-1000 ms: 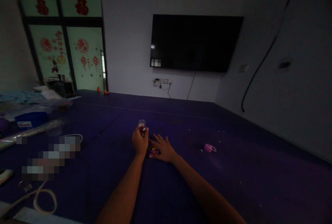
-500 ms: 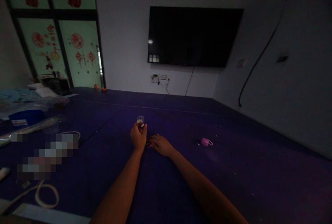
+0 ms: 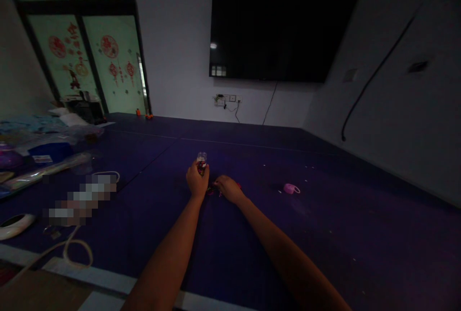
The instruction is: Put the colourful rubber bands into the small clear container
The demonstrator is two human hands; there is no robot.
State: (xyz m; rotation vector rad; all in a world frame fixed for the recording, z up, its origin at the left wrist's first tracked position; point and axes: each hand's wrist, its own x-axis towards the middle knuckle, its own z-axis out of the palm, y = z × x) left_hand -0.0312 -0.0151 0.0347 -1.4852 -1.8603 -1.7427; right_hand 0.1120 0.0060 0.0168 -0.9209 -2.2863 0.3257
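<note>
A small clear jar point(image 3: 202, 158) with dark, colourful bits inside stands upright, and my left hand point(image 3: 197, 180) is wrapped round its lower part. Just to the right, my right hand point(image 3: 227, 187) is lowered over a little pile of small pink and dark pieces point(image 3: 215, 190) on the purple surface. Its fingers are bent together at the pile; whether a piece is between them is too small to make out. A pink cap with a loop point(image 3: 289, 189) lies apart, further right.
The purple surface point(image 3: 230, 253) carries scattered white specks on the right. At left lie a blue container point(image 3: 50, 152), clear plastic wrapping, a white cord point(image 3: 77, 253) and a white ring-shaped object point(image 3: 16, 226). A television point(image 3: 281, 34) hangs on the far wall.
The view has tilted down and shifted slightly left. My right hand has drawn its fingers in at the pile, showing more of the pieces. My left hand still holds the jar.
</note>
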